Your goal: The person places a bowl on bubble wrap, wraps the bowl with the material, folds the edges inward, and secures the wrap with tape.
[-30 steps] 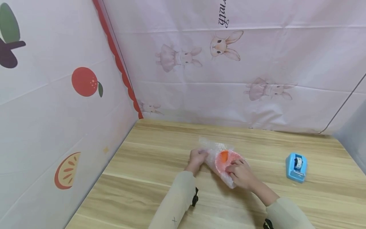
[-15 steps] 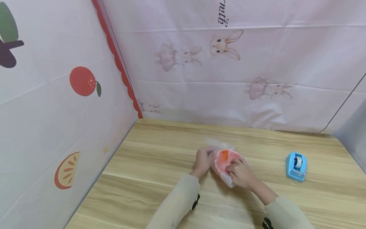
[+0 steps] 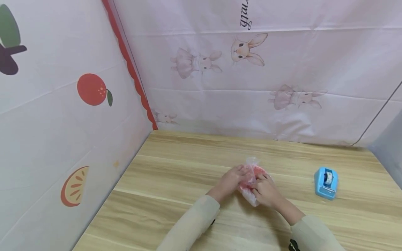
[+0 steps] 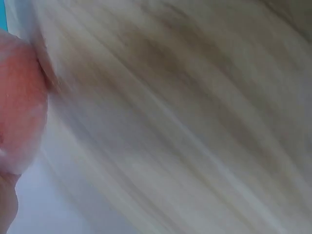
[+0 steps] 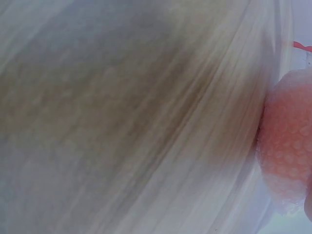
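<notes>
A pink bowl (image 3: 260,170) stands near the middle of the wooden table, wrapped in clear bubble wrap (image 3: 251,199). My left hand (image 3: 231,180) holds a flap of the wrap over the bowl's opening, its fingertips partly hidden. On the bowl's right side, the fingers of my right hand (image 3: 267,191) curl over the rim and grip wrap there. The pink wrapped side of the bowl (image 4: 22,105) shows at the left edge of the left wrist view. In the right wrist view, bubbles cover the bowl's wall (image 5: 287,141) at the right edge.
A blue tape dispenser (image 3: 326,183) with a roll of tape stands to the right on the table (image 3: 176,195). Printed cloths with fruit and rabbits hang along the left and back edges.
My left hand has moved right, folding the loose wrap over the bowl and covering the orange patch inside it. The right hand has stayed at the rim.
</notes>
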Tool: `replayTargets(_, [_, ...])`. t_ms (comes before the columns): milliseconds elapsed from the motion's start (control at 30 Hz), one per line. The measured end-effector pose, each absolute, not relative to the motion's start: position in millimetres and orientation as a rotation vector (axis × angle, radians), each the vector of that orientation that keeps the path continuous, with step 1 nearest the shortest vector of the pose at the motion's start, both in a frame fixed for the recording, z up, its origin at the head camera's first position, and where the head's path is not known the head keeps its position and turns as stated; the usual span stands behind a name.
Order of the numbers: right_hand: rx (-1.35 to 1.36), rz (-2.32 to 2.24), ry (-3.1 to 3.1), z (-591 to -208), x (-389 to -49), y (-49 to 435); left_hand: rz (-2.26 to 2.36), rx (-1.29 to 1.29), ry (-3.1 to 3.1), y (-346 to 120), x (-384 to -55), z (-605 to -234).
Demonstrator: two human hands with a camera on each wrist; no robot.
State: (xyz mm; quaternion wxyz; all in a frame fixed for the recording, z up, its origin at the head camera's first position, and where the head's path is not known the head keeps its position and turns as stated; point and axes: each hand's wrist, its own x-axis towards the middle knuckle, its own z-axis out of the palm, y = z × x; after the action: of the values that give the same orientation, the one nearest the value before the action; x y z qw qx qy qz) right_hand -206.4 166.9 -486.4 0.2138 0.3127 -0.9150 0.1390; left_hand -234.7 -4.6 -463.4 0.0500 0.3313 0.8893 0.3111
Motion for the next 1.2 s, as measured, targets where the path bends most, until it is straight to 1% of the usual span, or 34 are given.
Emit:
replayTargets(33, [0.87,0.381,-2.53,-486.4,-206.7,166.8,0.88,1.066,2.71,-5.5,-235.2,-462.6])
replayTargets(100, [0.881,0.395,-2.505,-486.9,-207.1,166.4,0.526,1.298,2.838,-7.4,-235.4,-460.3])
replayTargets(133, [0.887,0.41,-2.486,-487.5,-207.2,166.3,0.473,1.316,2.852,-8.1,-234.8,-459.1])
replayTargets(233, [0.903,0.475,-2.423,-490.0,-207.7,166.7,0.087,1.439,2.929,-7.7,-233.7,-456.5])
replayTargets(367, [0.906,0.585,-2.339,-494.1,-209.2,168.1,-0.183,1.439,2.934,-4.3,-231.9,-456.2])
replayTargets(667, [0.913,0.729,-2.225,-496.3,-213.0,169.3,-0.29,1.399,2.922,-5.0,-231.8,-463.0])
replayTargets(867, [0.902,0.746,-2.217,-496.2,-213.6,169.7,-0.261,1.434,2.928,-6.3,-231.3,-466.0])
replayTargets(1033, [0.891,0.741,-2.231,-495.8,-213.5,169.7,-0.338,1.495,2.932,-5.5,-229.8,-466.9])
replayTargets(1200, [0.896,0.745,-2.228,-495.7,-213.3,169.2,-0.368,1.484,2.917,-5.2,-229.6,-467.1])
